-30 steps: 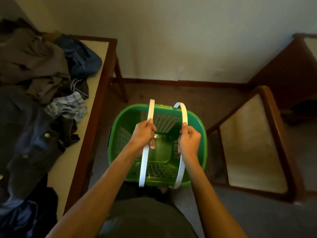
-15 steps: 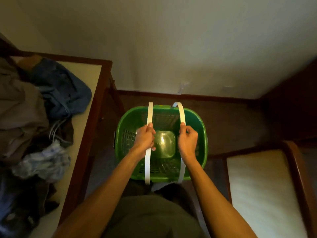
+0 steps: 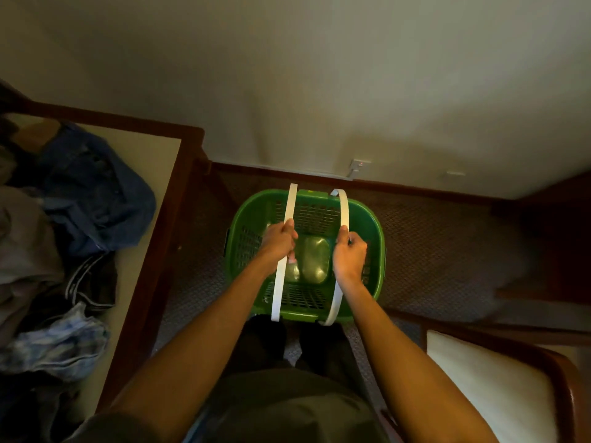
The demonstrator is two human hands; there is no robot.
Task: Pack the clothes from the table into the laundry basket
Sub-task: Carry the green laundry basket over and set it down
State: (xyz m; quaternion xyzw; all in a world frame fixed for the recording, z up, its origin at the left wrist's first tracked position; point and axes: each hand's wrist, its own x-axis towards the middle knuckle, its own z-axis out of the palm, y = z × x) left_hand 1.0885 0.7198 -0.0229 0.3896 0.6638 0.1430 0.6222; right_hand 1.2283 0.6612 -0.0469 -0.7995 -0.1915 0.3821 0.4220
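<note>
Fingers (image 3: pixel 289 226) of both hands clamp white handles (image 3: pixel 343 212), lengthwise over basket (image 3: pixel 374 225).

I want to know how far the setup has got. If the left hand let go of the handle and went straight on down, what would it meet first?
Probably the bare green floor of the basket. The left hand grips the left handle right above it, and no clothes lie inside; depth is hard to judge.
</note>
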